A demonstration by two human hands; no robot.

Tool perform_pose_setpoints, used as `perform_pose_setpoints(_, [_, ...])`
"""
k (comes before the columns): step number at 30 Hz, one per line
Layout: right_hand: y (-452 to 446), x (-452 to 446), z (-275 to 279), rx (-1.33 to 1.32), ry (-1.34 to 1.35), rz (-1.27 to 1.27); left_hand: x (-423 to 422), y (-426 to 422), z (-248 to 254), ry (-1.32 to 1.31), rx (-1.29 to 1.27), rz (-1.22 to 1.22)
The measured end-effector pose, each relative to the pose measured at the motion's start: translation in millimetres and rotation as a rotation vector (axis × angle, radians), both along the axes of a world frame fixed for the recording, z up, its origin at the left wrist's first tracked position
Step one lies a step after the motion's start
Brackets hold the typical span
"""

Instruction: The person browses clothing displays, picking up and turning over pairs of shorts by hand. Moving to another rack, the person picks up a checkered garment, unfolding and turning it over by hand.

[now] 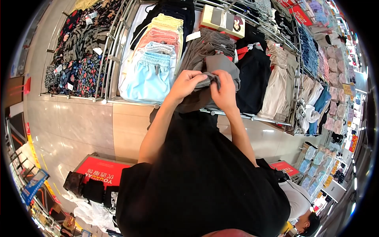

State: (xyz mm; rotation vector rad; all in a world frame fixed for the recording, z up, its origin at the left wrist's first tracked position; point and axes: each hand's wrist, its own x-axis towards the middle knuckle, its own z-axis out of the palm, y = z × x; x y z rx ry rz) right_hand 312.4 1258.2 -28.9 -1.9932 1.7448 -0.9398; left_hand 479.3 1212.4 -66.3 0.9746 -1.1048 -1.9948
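Observation:
A pair of grey-brown trousers (223, 68) is held up in front of me at the rack's near edge. My left hand (187, 83) pinches its gathered waistband from the left. From the right, my right hand (224, 90) grips the same waistband, the two hands a short gap apart. The lower part of the trousers hangs below my fingers and is partly hidden by my hands. Just behind lies a stack of folded dark grey trousers (213, 41). Light blue elastic-waist shorts (148, 81) lie left of my left hand, and black trousers (252, 79) lie right of my right hand.
Metal rails (114, 58) frame the display. A yellow box (222, 21) stands behind the grey stack. Floral garments (92, 77) fill a rack at left, beige trousers (278, 93) lie at right. Behind me are a red sign (100, 170) and a person in a grey top (296, 197).

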Motion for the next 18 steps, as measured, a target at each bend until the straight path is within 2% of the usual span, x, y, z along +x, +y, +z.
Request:
perform_pose_setpoints(3, [10,13,1,0.061,-0.089,0.034,3,2,6,0.130,0.077,0.010])
perform_pose_setpoints(5, [13,17,-5,0.002,-0.100,0.002,3,3,11,0.188,0.132,0.027])
perform_pose_setpoints(7, [16,12,-1,0.429,-0.282,-0.165,5,2,10,0.244,0.189,0.036])
perform_pose_setpoints(9, [13,-4,-16,0.200,-0.414,-0.180,10,-1,8,0.139,-0.035,-0.113])
perform_pose_setpoints(11, [8,-22,-9,0.168,-0.690,-0.275,11,-3,9,0.116,-0.062,-0.201])
perform_pose_setpoints(13, [6,-37,17,0.144,-0.885,-0.404,10,-4,6,-0.345,-0.528,-0.333])
perform_pose_setpoints(14, [5,-44,29,0.065,-0.972,-0.389,6,-1,-3,-0.496,-0.561,-0.343])
perform_pose_setpoints(17, [13,-79,44,-0.102,-1.090,-0.222,-3,7,-24,-0.594,-0.631,-0.395])
perform_pose_setpoints(18, [15,-83,51,-0.137,-1.088,-0.199,-7,10,-23,-0.528,-0.640,-0.354])
